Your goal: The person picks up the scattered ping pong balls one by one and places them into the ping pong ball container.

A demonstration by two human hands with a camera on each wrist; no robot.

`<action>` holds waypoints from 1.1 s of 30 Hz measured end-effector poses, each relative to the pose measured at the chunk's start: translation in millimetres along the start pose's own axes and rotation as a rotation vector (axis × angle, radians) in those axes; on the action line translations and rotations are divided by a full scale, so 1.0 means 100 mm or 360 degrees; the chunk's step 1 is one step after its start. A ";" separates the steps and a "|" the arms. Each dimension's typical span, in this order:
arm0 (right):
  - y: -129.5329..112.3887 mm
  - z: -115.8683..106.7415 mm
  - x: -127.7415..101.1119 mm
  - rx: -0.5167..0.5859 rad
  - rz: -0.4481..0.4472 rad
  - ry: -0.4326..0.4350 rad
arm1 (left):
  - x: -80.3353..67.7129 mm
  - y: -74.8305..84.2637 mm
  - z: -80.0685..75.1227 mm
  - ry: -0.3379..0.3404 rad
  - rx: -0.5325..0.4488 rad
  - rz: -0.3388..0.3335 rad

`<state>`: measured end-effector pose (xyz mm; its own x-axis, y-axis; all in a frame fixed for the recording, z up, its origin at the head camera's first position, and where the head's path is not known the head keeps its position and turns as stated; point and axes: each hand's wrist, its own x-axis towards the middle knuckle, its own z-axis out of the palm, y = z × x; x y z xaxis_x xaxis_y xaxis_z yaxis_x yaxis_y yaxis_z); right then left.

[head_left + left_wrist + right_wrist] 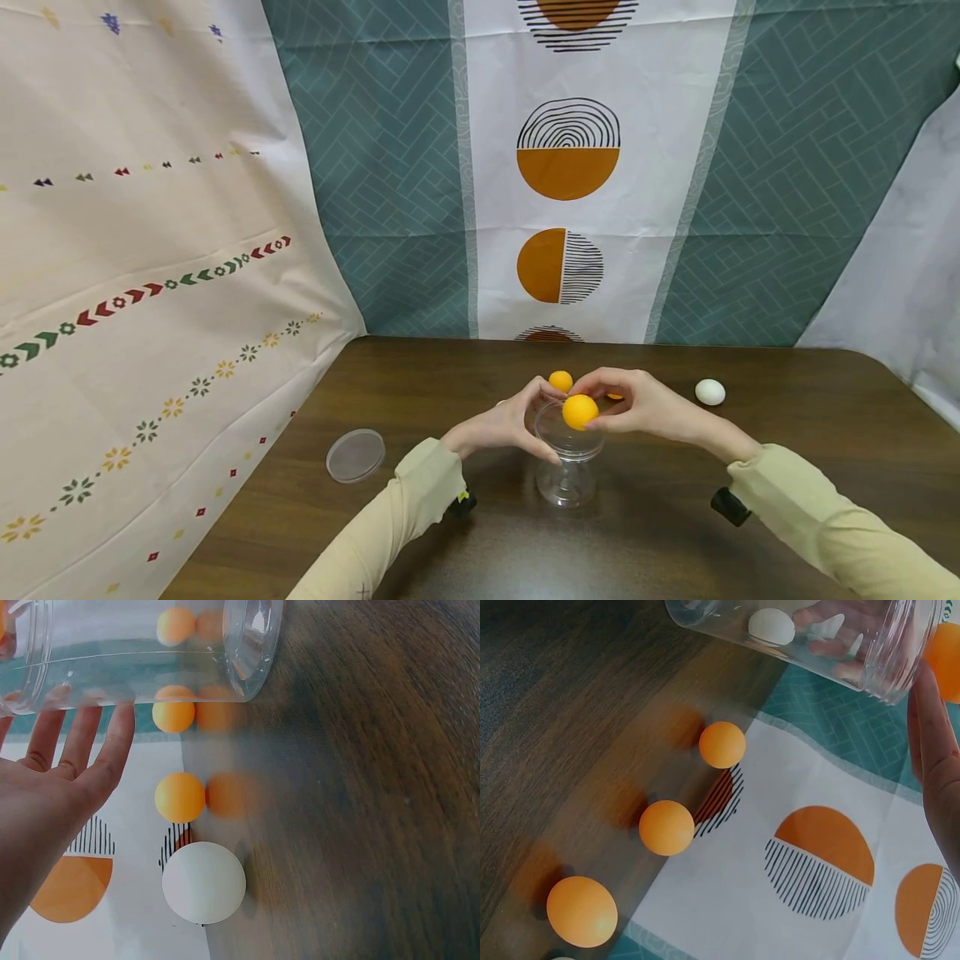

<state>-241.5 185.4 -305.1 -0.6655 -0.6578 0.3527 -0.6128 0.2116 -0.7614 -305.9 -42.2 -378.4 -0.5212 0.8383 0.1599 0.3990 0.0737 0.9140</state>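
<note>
A clear plastic jar (567,471) stands upright on the dark wooden table (787,467). My left hand (504,425) grips it just below the rim, thumb on the near side and fingers on the far side. My right hand (637,407) pinches an orange ball (580,411) right over the jar's mouth. In the left wrist view the left hand (45,795) lies against the jar (142,652). In the right wrist view the held orange ball (949,656) shows at the jar's rim (885,656) beside my right hand (937,757).
Behind the jar lie loose orange balls (560,381), three in the right wrist view (666,827). A white ball (709,392) sits to the right, and the jar's lid (356,455) lies at the left. Patterned cloth hangs behind the table.
</note>
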 end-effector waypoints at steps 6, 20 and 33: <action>0.01 0.03 0.01 -0.0020 0.0013 0.0000 | -0.03 0.12 0.02 -0.0012 -0.0030 0.0022; 0.30 0.01 0.00 -0.0059 -0.0038 -0.0029 | -0.08 0.30 0.04 -0.0004 0.0025 0.0010; 0.01 0.03 0.01 0.0036 -0.0057 -0.0033 | -0.08 0.28 0.04 0.0010 0.0006 -0.0002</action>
<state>-241.7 183.2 -307.3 -0.6341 -0.6796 0.3690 -0.6262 0.1713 -0.7606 -287.8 -44.5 -355.8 -0.5263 0.8349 0.1610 0.4013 0.0769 0.9127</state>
